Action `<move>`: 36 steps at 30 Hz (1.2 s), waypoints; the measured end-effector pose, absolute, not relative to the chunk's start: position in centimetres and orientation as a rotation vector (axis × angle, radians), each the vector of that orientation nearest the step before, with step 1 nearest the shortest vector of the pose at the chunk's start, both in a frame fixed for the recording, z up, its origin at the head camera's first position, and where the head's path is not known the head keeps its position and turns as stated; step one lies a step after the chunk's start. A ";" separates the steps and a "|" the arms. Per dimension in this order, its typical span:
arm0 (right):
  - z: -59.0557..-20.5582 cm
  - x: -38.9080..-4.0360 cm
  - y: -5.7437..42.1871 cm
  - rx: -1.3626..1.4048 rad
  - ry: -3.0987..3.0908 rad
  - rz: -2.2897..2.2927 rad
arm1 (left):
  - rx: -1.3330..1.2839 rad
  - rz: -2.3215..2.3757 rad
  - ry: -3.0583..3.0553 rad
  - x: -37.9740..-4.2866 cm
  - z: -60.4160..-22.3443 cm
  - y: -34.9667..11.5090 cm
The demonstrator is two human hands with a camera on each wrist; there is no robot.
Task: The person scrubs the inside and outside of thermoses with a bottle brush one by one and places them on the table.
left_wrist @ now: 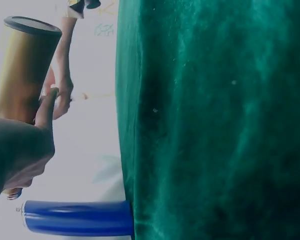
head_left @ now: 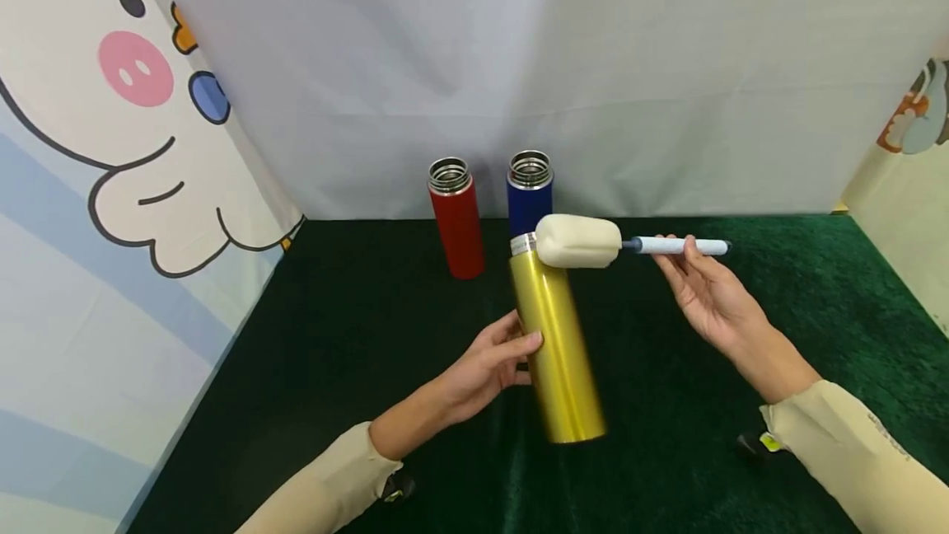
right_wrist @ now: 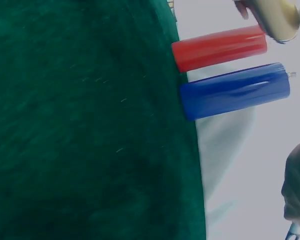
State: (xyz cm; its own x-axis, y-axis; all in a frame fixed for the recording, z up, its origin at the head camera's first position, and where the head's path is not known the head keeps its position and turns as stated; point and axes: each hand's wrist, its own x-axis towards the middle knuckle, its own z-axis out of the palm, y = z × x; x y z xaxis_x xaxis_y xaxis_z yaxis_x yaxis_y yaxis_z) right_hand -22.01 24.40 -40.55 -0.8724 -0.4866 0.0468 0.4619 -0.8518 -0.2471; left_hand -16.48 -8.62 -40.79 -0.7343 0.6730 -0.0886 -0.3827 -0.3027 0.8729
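My left hand (head_left: pixel 489 363) grips a yellow metal bottle (head_left: pixel 562 353) around its middle, thumb across the front. The bottle is held tilted, its silver neck pointing up and slightly left. In the left wrist view its base (left_wrist: pixel 32 25) is lifted off the green cloth. With thumb and fingers my right hand (head_left: pixel 713 299) pinches the pale blue handle of a sponge bottle brush (head_left: pixel 578 242), held nearly level. The cream sponge head overlaps the bottle's neck and hides part of its mouth; whether they touch I cannot tell. The right wrist view catches the right hand (right_wrist: pixel 297 182) at its edge.
Behind the yellow bottle, an uncapped red bottle (head_left: pixel 460 229) and an uncapped blue bottle (head_left: pixel 530 206) stand upright on the dark green cloth (head_left: pixel 371 311). A pale curtain (head_left: pixel 356 64) hangs at the back, and a cartoon-printed sheet (head_left: pixel 67 287) lines the left side.
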 end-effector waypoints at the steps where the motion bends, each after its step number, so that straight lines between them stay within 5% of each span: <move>1: -40.7 -21.8 24.6 -0.135 0.317 -2.616 | 0.386 2.094 1.284 -16.6 -40.7 -8.7; 9: -43.7 -19.4 26.4 -0.351 0.356 -2.421 | 0.339 2.380 1.211 -18.3 -38.8 -9.7; 18: -42.9 -20.4 25.9 -0.386 0.436 -2.433 | 0.274 2.335 1.090 -17.9 -39.3 -9.0; 36: -41.5 -21.1 25.4 0.070 0.400 -2.603 | 0.349 2.254 1.000 -16.8 -40.1 -8.4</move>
State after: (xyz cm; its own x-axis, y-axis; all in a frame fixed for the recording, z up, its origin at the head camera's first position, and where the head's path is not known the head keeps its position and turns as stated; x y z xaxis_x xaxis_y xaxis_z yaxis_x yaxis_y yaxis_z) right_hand -21.13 25.37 -41.54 -0.8728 -0.4724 -0.1232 0.4876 -0.8309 -0.2681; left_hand -16.79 -8.41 -40.08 -0.7603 0.6493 -0.0157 -0.4474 -0.5061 0.7374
